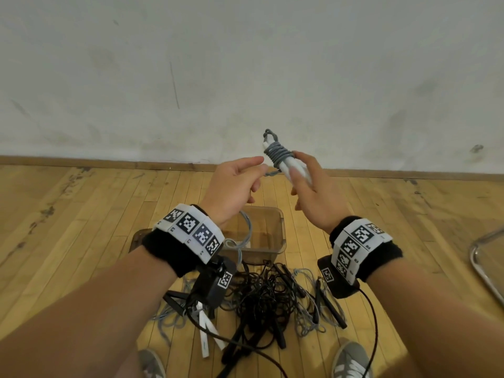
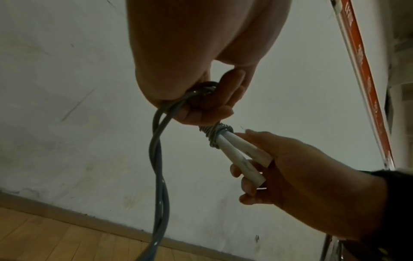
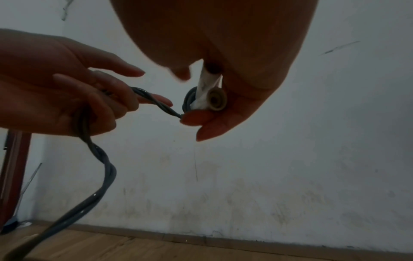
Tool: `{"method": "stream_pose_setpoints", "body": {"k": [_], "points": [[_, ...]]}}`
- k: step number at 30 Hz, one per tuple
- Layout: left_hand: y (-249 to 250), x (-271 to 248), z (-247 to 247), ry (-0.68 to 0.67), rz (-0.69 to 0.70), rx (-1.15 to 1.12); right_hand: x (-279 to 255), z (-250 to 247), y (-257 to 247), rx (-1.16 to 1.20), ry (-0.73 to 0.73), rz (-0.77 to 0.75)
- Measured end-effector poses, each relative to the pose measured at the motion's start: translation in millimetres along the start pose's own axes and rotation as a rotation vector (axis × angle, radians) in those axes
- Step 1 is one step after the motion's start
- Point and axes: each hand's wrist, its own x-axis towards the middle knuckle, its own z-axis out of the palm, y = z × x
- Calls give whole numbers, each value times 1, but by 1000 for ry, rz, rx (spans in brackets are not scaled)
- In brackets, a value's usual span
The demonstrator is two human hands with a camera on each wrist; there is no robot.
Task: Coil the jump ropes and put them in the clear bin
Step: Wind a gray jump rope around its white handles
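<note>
Grey rope (image 1: 278,152), white handles (image 1: 293,166), black-white checkered wristbands (image 1: 191,231).

The grey rope (image 2: 156,159) looks like glossy, smooth plastic, with highlights along its twisted strands. Its white handles (image 2: 240,155) are smooth, matt plastic. The clear bin (image 1: 281,236) is transparent plastic. The floor (image 1: 95,214) is worn wooden boards with a dull sheen; the wall (image 1: 245,64) is scuffed, matt paint.

Both your arms reach forward, hands raised close together at chest height.
Your left hand (image 1: 236,184) curls its fingers round the twisted grey rope (image 2: 157,159), thumb extended; your right hand (image 1: 313,192) grips the two white handles (image 2: 240,156), fingers wrapped beneath; both wrists wear black bands with marker tags.
</note>
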Motion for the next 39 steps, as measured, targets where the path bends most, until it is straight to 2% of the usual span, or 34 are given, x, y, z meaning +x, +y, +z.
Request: {"method": "stream_pose_setpoints", "body": {"k": [9, 17, 21, 25, 29, 31, 34, 39], "points": [[0, 0, -1, 44, -21, -32, -7, 10, -11, 58, -119, -120], [-2, -4, 6, 95, -21, -24, -6, 13, -10, -5, -25, -77], [1, -4, 10, 196, 9, 12, -9, 12, -19, -23, 2, -89], [2, -1, 7, 214, 15, -24, -12, 8, -29, 176, -10, -51], [3, -3, 7, 181, 33, -36, -16, 11, -34, 528, -193, 98], [1, -3, 7, 173, 23, -26, -16, 12, -31, 576, -228, 135], [-2, -3, 7, 138, 1, -63, -11, 10, -25, 504, -173, 119], [-6, -3, 7, 79, 11, 55, -4, 1, -14, 264, -63, 87]]}}
